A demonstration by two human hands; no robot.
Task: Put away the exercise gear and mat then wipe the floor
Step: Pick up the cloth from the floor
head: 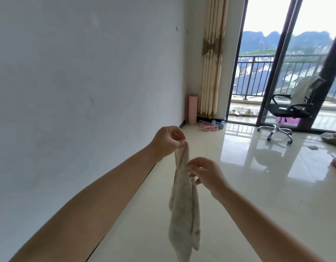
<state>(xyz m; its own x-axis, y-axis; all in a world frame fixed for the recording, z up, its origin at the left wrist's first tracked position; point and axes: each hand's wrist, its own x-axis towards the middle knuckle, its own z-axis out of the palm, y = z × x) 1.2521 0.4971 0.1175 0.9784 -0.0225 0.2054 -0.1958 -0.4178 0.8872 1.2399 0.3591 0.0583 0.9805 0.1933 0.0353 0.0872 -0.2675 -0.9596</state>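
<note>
The left hand (168,139) has its grip pinched together on the top corner of a pale grey cloth (183,208), thumb and fingertips closed on the fabric so that it hangs straight down in loose folds above the floor (239,195). The right hand (205,173), lower and just beside it, has its grip curled onto the cloth's right edge a little below the top, fingers bent around the fabric. Both bare forearms reach in from the bottom of the view, the left along the white wall (87,72). The floor beneath is glossy cream tile that mirrors the window light. Far off in the corner, a rolled pink mat (192,108) stands upright against the wall beside a beige curtain (212,59). At the curtain's foot lie light blue dumbbells (218,123) and pink straps (208,127), near one another on the tile. To the right, a black office chair (290,110) with a pale garment over its back stands before the glass balcony door (277,53).
</note>
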